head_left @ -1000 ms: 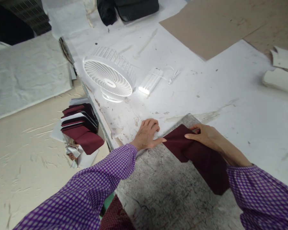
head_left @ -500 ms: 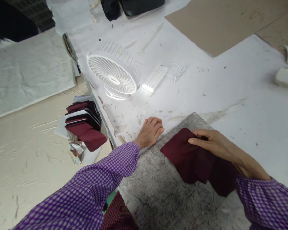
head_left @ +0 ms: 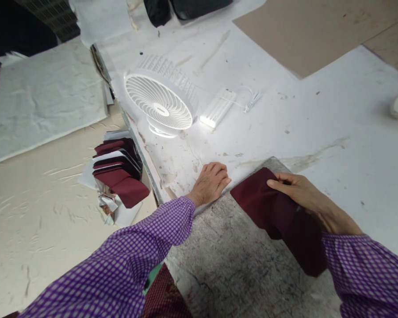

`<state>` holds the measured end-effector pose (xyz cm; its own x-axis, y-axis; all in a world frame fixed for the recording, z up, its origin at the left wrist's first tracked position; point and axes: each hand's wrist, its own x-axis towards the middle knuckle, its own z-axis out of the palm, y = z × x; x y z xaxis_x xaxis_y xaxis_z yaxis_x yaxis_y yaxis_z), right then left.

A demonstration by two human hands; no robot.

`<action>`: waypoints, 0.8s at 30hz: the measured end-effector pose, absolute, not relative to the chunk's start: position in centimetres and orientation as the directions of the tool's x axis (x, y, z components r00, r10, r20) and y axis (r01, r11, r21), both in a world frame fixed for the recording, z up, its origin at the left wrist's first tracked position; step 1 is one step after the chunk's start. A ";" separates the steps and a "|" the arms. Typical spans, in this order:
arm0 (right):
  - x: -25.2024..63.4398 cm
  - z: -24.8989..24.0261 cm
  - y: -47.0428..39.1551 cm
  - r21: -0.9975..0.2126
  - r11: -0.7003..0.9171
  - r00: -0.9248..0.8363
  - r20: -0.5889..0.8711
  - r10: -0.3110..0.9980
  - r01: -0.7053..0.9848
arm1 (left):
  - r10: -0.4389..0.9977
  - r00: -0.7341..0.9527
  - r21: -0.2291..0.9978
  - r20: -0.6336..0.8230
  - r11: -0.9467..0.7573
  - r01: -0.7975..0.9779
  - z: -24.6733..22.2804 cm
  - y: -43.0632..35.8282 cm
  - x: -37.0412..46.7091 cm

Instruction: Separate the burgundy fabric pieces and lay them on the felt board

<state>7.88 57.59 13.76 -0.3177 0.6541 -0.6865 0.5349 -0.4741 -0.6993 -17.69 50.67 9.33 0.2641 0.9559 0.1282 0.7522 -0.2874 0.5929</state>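
Observation:
A dark maroon cloth piece lies on a grey speckled board in front of me. My right hand rests on its far end, fingers curled over the cloth's upper edge and gripping it. My left hand lies flat on the white table at the board's far left corner, fingers together, close to the cloth's left tip but apart from it. Both arms wear purple checked sleeves.
A white desk fan stands behind my left hand, with a white power bank and cable beside it. A stack of maroon pieces sits on the cream surface to the left. Brown cardboard covers the far right.
My right hand slid the maroon cloth back toward the board's far corner and laid it flatter. My left hand stayed at the board's corner; its thumb came off the cloth tip.

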 end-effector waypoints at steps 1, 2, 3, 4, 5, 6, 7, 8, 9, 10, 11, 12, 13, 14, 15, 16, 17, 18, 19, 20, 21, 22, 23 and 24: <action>7.9 13.6 57.7 -0.697 -0.458 -0.303 -0.680 0.668 0.552 | 0.955 0.268 0.592 0.128 -0.290 0.752 9.3 50.7 -17.7; 7.9 13.4 57.8 -0.693 -0.439 -0.294 -0.672 0.679 0.571 | 0.953 0.275 0.590 0.127 -0.296 0.751 9.3 50.7 -17.7; 7.9 13.3 57.8 -0.692 -0.420 -0.292 -0.666 0.687 0.588 | 0.951 0.283 0.586 0.128 -0.303 0.751 9.3 50.6 -17.7; 8.0 13.2 57.8 -0.690 -0.403 -0.297 -0.661 0.689 0.601 | 0.948 0.291 0.581 0.129 -0.310 0.752 9.2 50.6 -17.8; 8.0 13.2 57.8 -0.689 -0.387 -0.304 -0.657 0.690 0.613 | 0.946 0.296 0.575 0.133 -0.317 0.754 9.1 50.6 -17.8; 8.1 13.1 57.8 -0.689 -0.372 -0.310 -0.653 0.691 0.623 | 0.944 0.298 0.569 0.138 -0.322 0.756 9.0 50.6 -17.8; 8.1 13.0 57.8 -0.687 -0.355 -0.316 -0.649 0.692 0.634 | 0.944 0.298 0.564 0.145 -0.326 0.759 8.9 50.6 -17.8; 8.2 12.9 57.9 -0.685 -0.333 -0.323 -0.643 0.694 0.648 | 0.943 0.295 0.558 0.153 -0.329 0.762 8.8 50.6 -17.7; 8.3 12.8 57.9 -0.679 -0.301 -0.329 -0.634 0.700 0.669 | 0.942 0.294 0.552 0.159 -0.332 0.765 8.8 50.6 -17.7; 8.3 12.8 58.0 -0.669 -0.255 -0.331 -0.618 0.713 0.698 | 0.941 0.295 0.547 0.164 -0.335 0.767 8.7 50.6 -17.7; 8.3 12.7 58.2 -0.649 -0.195 -0.328 -0.593 0.735 0.735 | 0.940 0.296 0.542 0.168 -0.338 0.769 8.7 50.6 -17.6; 8.3 12.6 58.4 -0.618 -0.128 -0.323 -0.562 0.761 0.775 | 0.940 0.298 0.539 0.166 -0.340 0.771 8.7 50.6 -17.6; 8.3 12.6 58.5 -0.576 -0.059 -0.317 -0.529 0.787 0.815 | 0.941 0.298 0.537 0.163 -0.338 0.773 8.7 50.6 -17.6; 8.2 12.5 58.7 -0.529 0.003 -0.313 -0.499 0.808 0.849 | 0.941 0.297 0.537 0.159 -0.335 0.774 8.7 50.6 -17.6; 8.1 12.4 58.9 -0.481 0.052 -0.311 -0.476 0.823 0.875 | 0.943 0.297 0.538 0.154 -0.332 0.775 8.8 50.6 -17.6; 8.0 12.4 59.0 -0.439 0.088 -0.310 -0.465 0.829 0.894 | 0.944 0.295 0.539 0.150 -0.328 0.776 8.8 50.6 -17.6; 7.9 12.4 59.1 -0.404 0.113 -0.310 -0.465 0.830 0.908 | 0.945 0.294 0.540 0.147 -0.325 0.776 8.7 50.6 -17.6; 7.8 12.3 59.2 -0.373 0.129 -0.306 -0.467 0.830 0.919 | 0.945 0.294 0.542 0.146 -0.325 0.775 8.7 50.6 -17.6; 7.7 12.3 59.2 -0.348 0.140 -0.302 -0.470 0.830 0.927 | 0.944 0.294 0.543 0.148 -0.326 0.774 8.7 50.6 -17.6; 7.6 12.3 59.2 -0.326 0.147 -0.296 -0.473 0.830 0.934 | 0.944 0.295 0.544 0.150 -0.328 0.773 8.6 50.6 -17.6; 7.5 12.3 59.3 -0.308 0.153 -0.291 -0.474 0.831 0.939 | 0.944 0.293 0.546 0.152 -0.328 0.771 8.6 50.6 -17.6; 7.4 12.3 59.2 -0.294 0.159 -0.288 -0.473 0.833 0.942 | 0.944 0.292 0.548 0.154 -0.327 0.770 8.6 50.6 -17.6; 7.4 12.2 59.2 -0.282 0.163 -0.284 -0.468 0.837 0.945 | 0.945 0.290 0.550 0.154 -0.326 0.769 8.6 50.6 -17.6; 7.4 12.2 59.2 -0.269 0.162 -0.275 -0.463 0.842 0.949 | 0.945 0.287 0.552 0.153 -0.323 0.768 8.6 50.6 -17.6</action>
